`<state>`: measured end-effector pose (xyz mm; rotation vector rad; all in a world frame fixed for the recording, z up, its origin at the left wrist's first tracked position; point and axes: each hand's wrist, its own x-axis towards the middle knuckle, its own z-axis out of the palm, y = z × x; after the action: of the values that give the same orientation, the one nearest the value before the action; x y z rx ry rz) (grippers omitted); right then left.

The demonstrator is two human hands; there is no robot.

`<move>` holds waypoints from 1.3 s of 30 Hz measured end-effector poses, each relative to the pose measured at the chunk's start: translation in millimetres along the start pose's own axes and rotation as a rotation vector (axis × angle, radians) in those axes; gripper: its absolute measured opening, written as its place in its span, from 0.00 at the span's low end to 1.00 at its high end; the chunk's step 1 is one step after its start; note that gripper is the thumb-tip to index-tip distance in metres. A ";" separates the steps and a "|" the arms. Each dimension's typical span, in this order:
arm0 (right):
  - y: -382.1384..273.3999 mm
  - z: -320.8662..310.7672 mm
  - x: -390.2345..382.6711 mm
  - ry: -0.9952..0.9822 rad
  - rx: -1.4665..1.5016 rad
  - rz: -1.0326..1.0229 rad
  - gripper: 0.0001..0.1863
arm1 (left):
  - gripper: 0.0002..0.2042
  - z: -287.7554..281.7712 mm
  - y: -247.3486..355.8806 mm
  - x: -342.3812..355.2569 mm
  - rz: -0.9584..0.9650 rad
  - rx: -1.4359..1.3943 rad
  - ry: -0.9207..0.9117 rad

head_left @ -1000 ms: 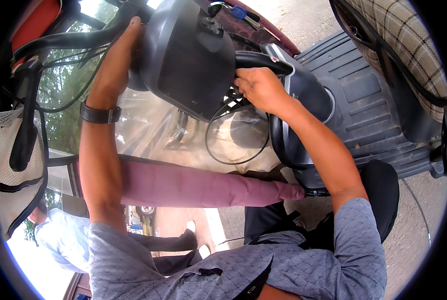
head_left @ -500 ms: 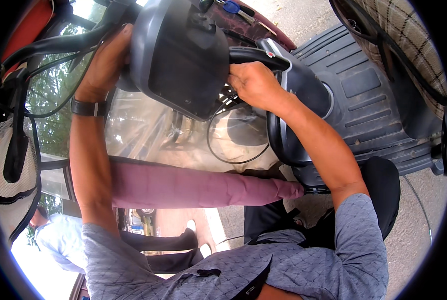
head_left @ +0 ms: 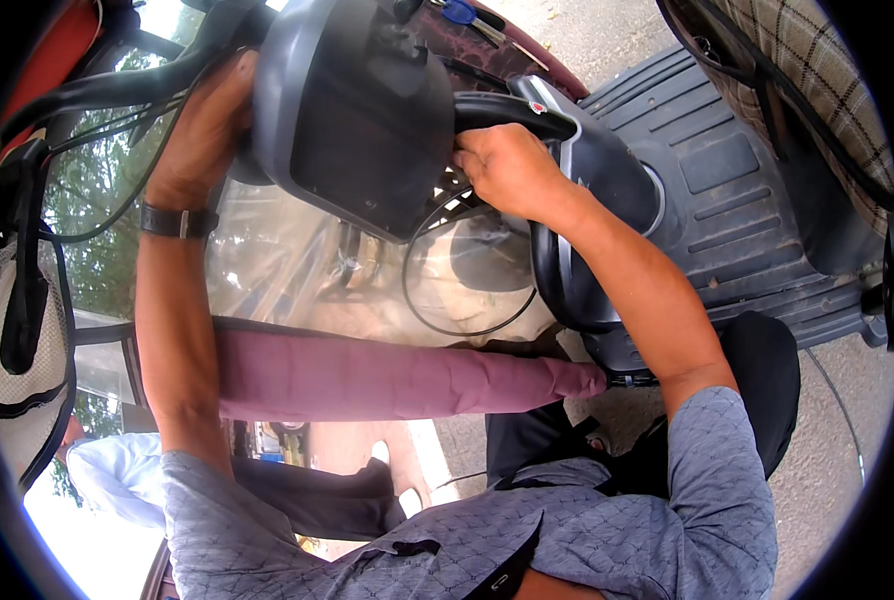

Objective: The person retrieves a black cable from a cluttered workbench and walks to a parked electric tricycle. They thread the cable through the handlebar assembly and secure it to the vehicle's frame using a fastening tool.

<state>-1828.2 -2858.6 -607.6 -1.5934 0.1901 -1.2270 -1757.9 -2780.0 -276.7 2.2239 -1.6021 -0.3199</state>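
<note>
A large black plastic housing (head_left: pixel 367 130) on the front of a small vehicle hangs tilted between my hands. My left hand (head_left: pixel 212 115), with a dark wristband (head_left: pixel 179 221) below it, reaches up against the housing's left side. Its fingers are hidden there. My right hand (head_left: pixel 507 165) is closed at the housing's right edge, fingers curled inward; what they pinch is hidden. Just above the right knuckles runs a black curved bar (head_left: pixel 517 112). Below the housing a thin black cable (head_left: pixel 407 285) hangs in a loop.
A padded purple cover (head_left: pixel 397 380) crosses below my hands, beside a clear plastic sheet (head_left: pixel 277 240). The ribbed black footboard (head_left: pixel 707 200) lies right, near a plaid seat (head_left: pixel 817 80). Keys with a blue head (head_left: pixel 459 12) show at the top. Another person (head_left: pixel 117 475) stands lower left.
The housing and my left hand have shifted slightly to the left. The cable loop has swung a little left as well. My right hand has barely moved.
</note>
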 end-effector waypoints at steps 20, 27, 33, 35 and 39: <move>-4.8 -8.9 -2.1 -0.227 0.355 0.055 0.07 | 0.21 21.2 -5.5 6.9 0.015 -0.125 0.140; -14.4 -26.5 -3.2 -0.319 0.020 -0.003 0.08 | 0.22 23.8 -6.9 7.1 0.011 -0.102 0.212; -21.1 -20.9 -2.4 -0.244 0.271 0.121 0.09 | 0.23 22.6 -7.5 13.6 -0.033 -0.094 0.247; -28.5 -19.2 -3.4 -0.218 0.439 0.243 0.11 | 0.23 22.0 -6.4 13.7 -0.057 -0.086 0.245; -19.2 -6.5 -2.3 -0.191 0.436 0.279 0.13 | 0.24 19.2 -7.7 13.6 -0.085 -0.136 0.239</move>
<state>-1842.7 -2853.1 -594.4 -1.2442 0.0176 -0.8269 -1754.5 -2794.1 -296.9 2.1396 -1.3242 -0.1723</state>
